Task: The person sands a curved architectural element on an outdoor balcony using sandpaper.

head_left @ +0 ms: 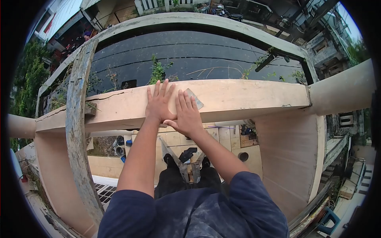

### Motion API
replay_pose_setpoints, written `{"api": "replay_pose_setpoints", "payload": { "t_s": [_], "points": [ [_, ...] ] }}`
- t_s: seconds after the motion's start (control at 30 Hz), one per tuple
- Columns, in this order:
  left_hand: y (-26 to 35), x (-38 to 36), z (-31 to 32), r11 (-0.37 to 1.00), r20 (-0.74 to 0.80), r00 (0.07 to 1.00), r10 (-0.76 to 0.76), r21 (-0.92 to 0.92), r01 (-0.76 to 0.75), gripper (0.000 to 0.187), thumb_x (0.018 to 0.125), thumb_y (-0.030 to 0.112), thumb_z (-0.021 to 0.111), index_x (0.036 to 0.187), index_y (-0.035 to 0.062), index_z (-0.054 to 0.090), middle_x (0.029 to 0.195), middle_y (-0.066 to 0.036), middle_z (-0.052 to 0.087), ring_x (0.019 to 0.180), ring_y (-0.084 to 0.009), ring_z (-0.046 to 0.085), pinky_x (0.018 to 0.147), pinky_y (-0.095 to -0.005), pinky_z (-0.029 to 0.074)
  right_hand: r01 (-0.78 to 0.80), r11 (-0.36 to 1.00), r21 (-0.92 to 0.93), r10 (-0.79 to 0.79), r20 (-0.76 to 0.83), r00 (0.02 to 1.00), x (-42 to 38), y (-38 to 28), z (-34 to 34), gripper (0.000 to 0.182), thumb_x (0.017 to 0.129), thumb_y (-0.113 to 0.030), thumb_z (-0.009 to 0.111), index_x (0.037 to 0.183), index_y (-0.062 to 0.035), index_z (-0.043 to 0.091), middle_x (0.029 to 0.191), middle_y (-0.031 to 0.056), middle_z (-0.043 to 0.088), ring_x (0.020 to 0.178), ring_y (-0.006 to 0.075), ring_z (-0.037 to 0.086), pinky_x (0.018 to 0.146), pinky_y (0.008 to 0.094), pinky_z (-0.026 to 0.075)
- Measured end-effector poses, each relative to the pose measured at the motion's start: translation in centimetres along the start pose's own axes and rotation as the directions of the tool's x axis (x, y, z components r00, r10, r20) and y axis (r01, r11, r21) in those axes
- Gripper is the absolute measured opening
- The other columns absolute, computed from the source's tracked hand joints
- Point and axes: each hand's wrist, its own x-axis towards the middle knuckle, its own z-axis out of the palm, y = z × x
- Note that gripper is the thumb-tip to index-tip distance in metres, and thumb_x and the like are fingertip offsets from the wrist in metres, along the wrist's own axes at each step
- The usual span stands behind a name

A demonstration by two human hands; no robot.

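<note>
My left hand [160, 104] lies flat on a peach-painted concrete beam [246, 94], its fingers spread and pointing away from me. Beside it, my right hand [186, 115] also rests flat on the beam, fingers stretched out and fairly close together. A thin grey flat piece [195, 99] sticks out from beneath the right hand's fingers; its kind is not clear, and the hand covers part of it. The thumb side of the right hand meets the base of the left palm. Neither hand's fingers are wrapped round anything.
A weathered wooden plank [77, 91] leans across the beam at left. Cracks run along the beam's left part. Below me are a ladder top [190, 172] between my legs and a tiled floor [226, 139]. Beyond, plants [158, 71] grow by a dark roof slab [190, 47] with wires over it.
</note>
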Motion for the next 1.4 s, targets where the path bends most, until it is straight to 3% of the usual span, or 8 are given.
{"api": "replay_pose_setpoints", "payload": {
  "t_s": [0.07, 0.3, 0.57, 0.83, 0.93, 1.03, 1.23, 1.4],
  "points": [
    [0.3, 0.1, -1.7, 0.999, 0.056, 0.998, -0.004, -0.050, 0.007, 0.151, 0.051, 0.095, 0.077, 0.174, 0.0286, 0.020, 0.182, -0.006, 0.011, 0.168, -0.0321, 0.005, 0.133, -0.0630, 0.002, 0.067, 0.995, 0.070, -0.068, 0.013, 0.998, -0.9, 1.1, -0.6, 0.115, 0.095, -0.086, 0.044, 0.166, 0.0031, 0.030, 0.175, 0.0224, 0.026, 0.164, 0.0363, 0.023, 0.133, 0.0539, 0.014],
    [0.4, -0.8, -3.8, 0.981, 0.117, 0.993, 0.015, -0.195, 0.008, 0.154, 0.048, 0.094, 0.080, 0.173, 0.0242, 0.024, 0.181, -0.008, 0.016, 0.167, -0.0344, 0.008, 0.133, -0.0633, 0.003, -0.609, 0.785, -0.112, 0.586, -0.186, 0.789, -0.4, 15.7, -3.9, 0.114, 0.097, -0.086, 0.039, 0.167, 0.0037, 0.028, 0.178, 0.0215, 0.021, 0.166, 0.0354, 0.015, 0.133, 0.0553, 0.009],
    [0.2, -0.1, -2.8, 0.987, 0.135, 0.990, -0.033, -0.149, 0.054, 0.137, 0.061, 0.078, 0.083, 0.174, 0.0302, 0.020, 0.182, -0.004, 0.012, 0.168, -0.0319, 0.006, 0.134, -0.0630, 0.005, 0.064, 0.998, 0.017, -0.066, 0.140, 0.988, 1.8, 1.2, -1.6, 0.108, 0.098, -0.085, 0.038, 0.169, -0.0025, 0.030, 0.178, 0.0158, 0.025, 0.166, 0.0347, 0.015, 0.133, 0.0590, 0.007],
    [0.5, -0.8, -4.0, 0.976, 0.116, 0.993, 0.006, -0.216, 0.020, 0.140, 0.059, 0.084, 0.082, 0.173, 0.0278, 0.024, 0.181, -0.005, 0.016, 0.168, -0.0319, 0.008, 0.134, -0.0622, 0.006, -0.341, 0.924, -0.173, 0.330, -0.090, 0.940, 2.3, 4.9, -1.7, 0.121, 0.091, -0.091, 0.044, 0.167, 0.0026, 0.030, 0.177, 0.0230, 0.023, 0.165, 0.0406, 0.015, 0.132, 0.0594, 0.009],
    [0.2, -0.2, -3.0, 0.998, 0.093, 0.996, 0.010, -0.067, -0.003, 0.141, 0.058, 0.086, 0.082, 0.173, 0.0271, 0.024, 0.181, -0.005, 0.016, 0.168, -0.0323, 0.007, 0.133, -0.0622, 0.006, 0.045, 0.996, -0.079, -0.044, 0.005, 0.999, 4.0, 2.1, -0.5, 0.121, 0.091, -0.091, 0.043, 0.167, 0.0034, 0.030, 0.176, 0.0233, 0.025, 0.165, 0.0405, 0.015, 0.132, 0.0583, 0.010],
    [0.5, -0.5, -4.2, 0.973, 0.138, 0.990, -0.015, -0.228, 0.046, 0.144, 0.056, 0.088, 0.082, 0.173, 0.0265, 0.025, 0.181, -0.005, 0.015, 0.168, -0.0322, 0.007, 0.133, -0.0624, 0.006, 0.059, 0.998, 0.005, -0.059, 0.125, 0.990, 3.7, 5.1, -2.3, 0.114, 0.095, -0.087, 0.042, 0.168, 0.0005, 0.031, 0.176, 0.0200, 0.027, 0.166, 0.0362, 0.017, 0.133, 0.0559, 0.012],
    [0.4, -0.5, -4.4, 0.985, 0.164, 0.986, 0.001, -0.173, 0.027, 0.150, 0.052, 0.096, 0.076, 0.174, 0.0279, 0.020, 0.181, -0.005, 0.013, 0.168, -0.0320, 0.004, 0.134, -0.0628, 0.004, -0.539, 0.840, -0.068, 0.532, -0.096, 0.841, 3.3, 10.8, -3.6, 0.113, 0.097, -0.084, 0.045, 0.167, 0.0034, 0.030, 0.177, 0.0221, 0.022, 0.166, 0.0369, 0.015, 0.132, 0.0590, 0.011],
    [0.4, -0.3, -3.1, 0.986, 0.115, 0.993, 0.013, -0.164, 0.006, 0.149, 0.053, 0.096, 0.076, 0.173, 0.0283, 0.020, 0.181, -0.005, 0.012, 0.168, -0.0313, 0.004, 0.134, -0.0622, 0.004, -0.007, 0.997, -0.077, 0.008, 0.011, 1.000, -0.2, 3.2, -1.7, 0.109, 0.097, -0.082, 0.047, 0.166, 0.0016, 0.033, 0.175, 0.0223, 0.027, 0.164, 0.0382, 0.020, 0.132, 0.0594, 0.012]
  ]
}}
